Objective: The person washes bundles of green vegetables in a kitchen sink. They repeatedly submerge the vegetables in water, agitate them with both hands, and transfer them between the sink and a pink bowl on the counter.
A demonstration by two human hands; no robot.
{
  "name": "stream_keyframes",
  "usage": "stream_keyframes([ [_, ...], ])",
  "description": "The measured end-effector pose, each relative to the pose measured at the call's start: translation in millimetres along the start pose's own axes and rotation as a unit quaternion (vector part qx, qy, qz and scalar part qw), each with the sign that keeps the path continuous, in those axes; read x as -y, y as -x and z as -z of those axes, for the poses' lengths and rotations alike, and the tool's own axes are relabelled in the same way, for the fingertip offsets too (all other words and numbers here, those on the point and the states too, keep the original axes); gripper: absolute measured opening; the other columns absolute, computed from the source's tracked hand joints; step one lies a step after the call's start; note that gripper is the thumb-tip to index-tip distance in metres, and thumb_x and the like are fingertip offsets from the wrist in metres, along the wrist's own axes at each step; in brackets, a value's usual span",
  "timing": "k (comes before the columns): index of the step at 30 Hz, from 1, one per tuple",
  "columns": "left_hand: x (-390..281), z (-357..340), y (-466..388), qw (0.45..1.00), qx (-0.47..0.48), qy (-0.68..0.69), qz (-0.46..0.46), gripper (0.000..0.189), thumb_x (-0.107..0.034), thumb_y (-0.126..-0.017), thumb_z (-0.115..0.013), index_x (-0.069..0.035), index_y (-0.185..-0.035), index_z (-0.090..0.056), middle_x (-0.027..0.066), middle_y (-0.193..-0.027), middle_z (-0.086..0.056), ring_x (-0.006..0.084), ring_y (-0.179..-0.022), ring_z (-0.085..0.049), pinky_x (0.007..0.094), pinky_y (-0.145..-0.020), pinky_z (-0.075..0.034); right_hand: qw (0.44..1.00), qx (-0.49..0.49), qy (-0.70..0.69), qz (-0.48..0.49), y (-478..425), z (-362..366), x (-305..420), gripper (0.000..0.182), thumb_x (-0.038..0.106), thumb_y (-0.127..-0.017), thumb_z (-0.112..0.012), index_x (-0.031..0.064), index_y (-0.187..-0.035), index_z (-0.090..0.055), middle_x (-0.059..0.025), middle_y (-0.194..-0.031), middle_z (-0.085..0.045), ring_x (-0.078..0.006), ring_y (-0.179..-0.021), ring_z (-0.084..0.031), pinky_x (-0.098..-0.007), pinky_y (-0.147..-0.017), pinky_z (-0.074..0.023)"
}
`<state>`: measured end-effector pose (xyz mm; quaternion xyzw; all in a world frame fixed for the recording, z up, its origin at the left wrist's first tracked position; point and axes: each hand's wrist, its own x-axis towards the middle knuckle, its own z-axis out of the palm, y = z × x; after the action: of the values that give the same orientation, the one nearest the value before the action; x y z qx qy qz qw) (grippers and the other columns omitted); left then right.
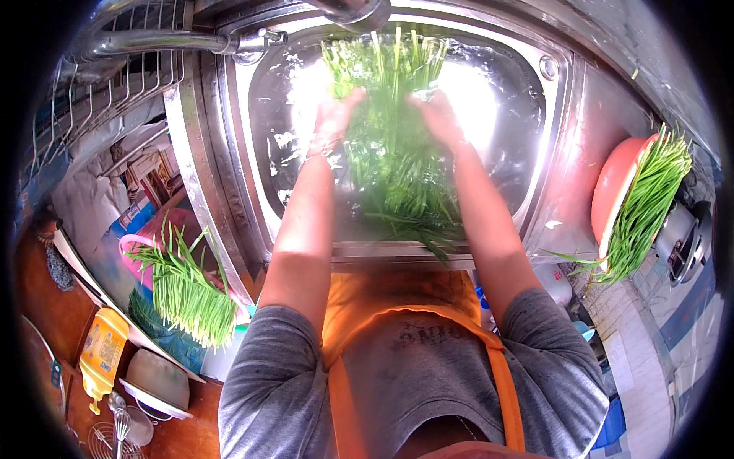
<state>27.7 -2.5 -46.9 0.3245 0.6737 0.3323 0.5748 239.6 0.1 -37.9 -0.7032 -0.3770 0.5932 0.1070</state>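
Observation:
Long green stalks, likely garlic chives (395,132), lie in water in a stainless steel sink (504,155), cut ends towards the far wall and leaf tips towards me. On the left side of the bundle, my left hand (337,115) is in the water, its fingers at the stalks. Opposite it, my right hand (438,117) touches the right side near the pale ends. Glare and moving water hide the fingers of both hands, so their grip is unclear. A metal faucet (358,11) hangs over the sink's far edge.
A red bowl (613,183) heaped with green stalks stands right of the sink. At the left, a pink basin (135,246) holds another bundle. A wire rack (123,86) is at upper left. A yellow bottle (104,350), a pot (157,381) and a whisk (121,424) are at lower left.

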Motion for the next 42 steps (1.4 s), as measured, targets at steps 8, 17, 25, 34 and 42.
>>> stream_keyframes([
  [8, -5.0, 20.4, 25.2, 0.912, -0.076, 0.385, 0.119, 0.049, -0.031, -0.079, -0.067, -0.009, -0.121, -0.055, 0.0053, -0.117, -0.057, 0.0172, -0.106, -0.052, 0.0341, -0.089, -0.042, 0.922, 0.023, -0.385, -0.032, 25.5, 12.9, 23.5, 0.095, 0.073, -0.081, -0.036, 0.0028, -0.143, -0.020, -0.0227, -0.147, -0.019, -0.0348, -0.135, -0.022, -0.0494, -0.109, -0.0200],
  [17, -17.9, -17.9, 17.6, 0.966, -0.127, 0.226, -0.013, 0.053, -0.041, -0.086, -0.059, -0.007, -0.126, -0.050, 0.0078, -0.122, -0.053, 0.0200, -0.110, -0.049, 0.0344, -0.093, -0.041, 0.946, -0.048, 0.106, 0.303, 77.7, -44.3, 68.7, 0.075, 0.058, -0.085, -0.048, 0.0223, -0.146, -0.021, -0.0257, -0.149, -0.001, -0.0445, -0.137, -0.007, -0.0549, -0.110, -0.0086],
  [25, -26.3, -23.6, 47.3, 0.913, 0.058, 0.392, 0.097, 0.047, -0.038, -0.092, -0.052, -0.003, -0.124, -0.051, 0.0116, -0.121, -0.054, 0.0201, -0.108, -0.052, 0.0319, -0.091, -0.043, 0.956, -0.141, 0.088, 0.240, 72.3, -33.1, 82.3, 0.049, 0.032, -0.092, -0.051, 0.0237, -0.138, -0.038, -0.0211, -0.148, -0.017, -0.0378, -0.131, -0.031, -0.0416, -0.105, -0.0325],
  [34, -21.5, 19.2, 29.7, 0.913, 0.073, 0.384, 0.116, 0.027, -0.018, -0.088, -0.060, -0.007, -0.113, -0.056, 0.0037, -0.093, -0.060, 0.0141, -0.082, -0.057, 0.0306, -0.072, -0.049, 0.950, -0.190, -0.092, 0.229, 62.7, 37.6, 56.9, 0.069, 0.013, -0.086, -0.058, 0.0060, -0.144, -0.021, -0.0194, -0.148, -0.020, -0.0324, -0.130, -0.033, -0.0378, -0.107, -0.0272],
  [42, -24.3, 3.4, 27.5, 0.917, 0.101, 0.377, 0.088, 0.036, -0.013, -0.088, -0.061, -0.005, -0.122, -0.050, 0.0008, -0.095, -0.057, 0.0117, -0.084, -0.055, 0.0275, -0.074, -0.047, 0.810, -0.334, 0.128, 0.465, 72.8, 10.6, 83.2, 0.023, 0.016, -0.076, -0.071, 0.0044, -0.094, -0.065, -0.0104, -0.092, -0.059, -0.0238, -0.085, -0.058, -0.0327, -0.073, -0.0470],
])
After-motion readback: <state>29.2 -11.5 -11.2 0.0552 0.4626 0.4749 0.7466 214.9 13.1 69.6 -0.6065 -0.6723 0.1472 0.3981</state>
